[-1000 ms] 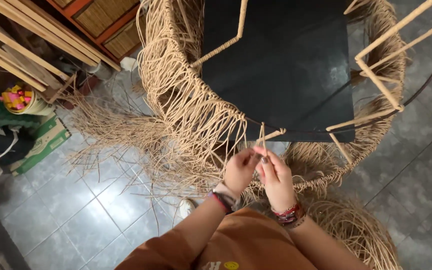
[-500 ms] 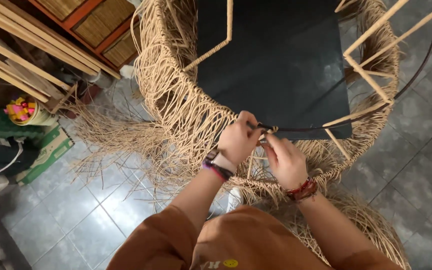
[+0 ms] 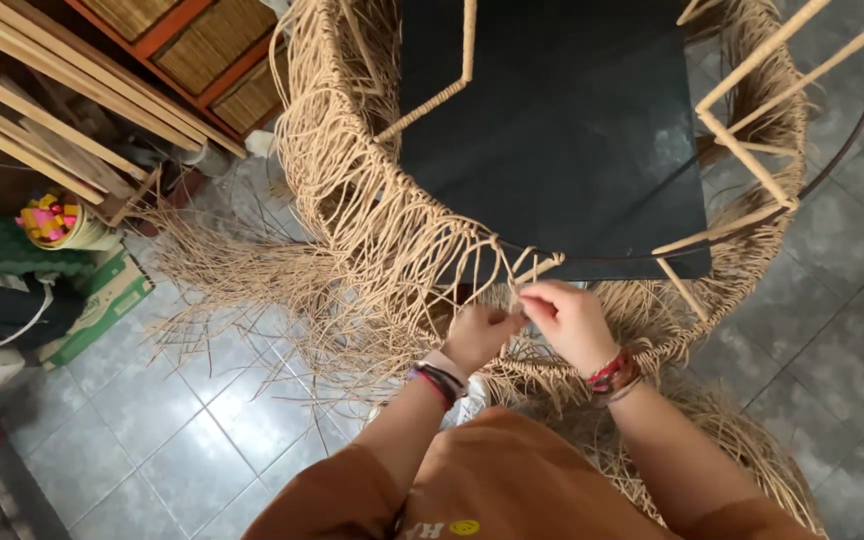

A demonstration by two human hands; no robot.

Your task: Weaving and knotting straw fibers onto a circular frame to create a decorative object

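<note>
From the head view, your left hand (image 3: pixel 479 333) sits just below the near edge of the round woven frame (image 3: pixel 352 190), its grip pinched shut on a thin tan strand (image 3: pixel 508 268) that runs up to the dark rim wire (image 3: pixel 592 258). Your right hand (image 3: pixel 572 322) is just beside it, the two almost touching at the fingertips; its fingers are curled in toward the same strand, but you cannot tell from here whether that grip has truly closed on it or only rests against it. Dark bands circle your left wrist, red ones your right, and the orange sleeves fill the bottom of the view.

The strand you hold is at the near rim of the frame, between the dense woven wall on the left and the bare tan-wrapped struts (image 3: pixel 742 150) on the right. A black panel (image 3: pixel 562 130) fills the inside of the frame. Loose fibre ends (image 3: pixel 242 300) fan out from the weave over the grey tiled floor (image 3: pixel 152 430), and more fibre is heaped under your right forearm. Far left, wooden slats (image 3: pixel 32 120) lean beside a small pot of coloured bits (image 3: pixel 52 220) and a green box (image 3: pixel 102 305).
</note>
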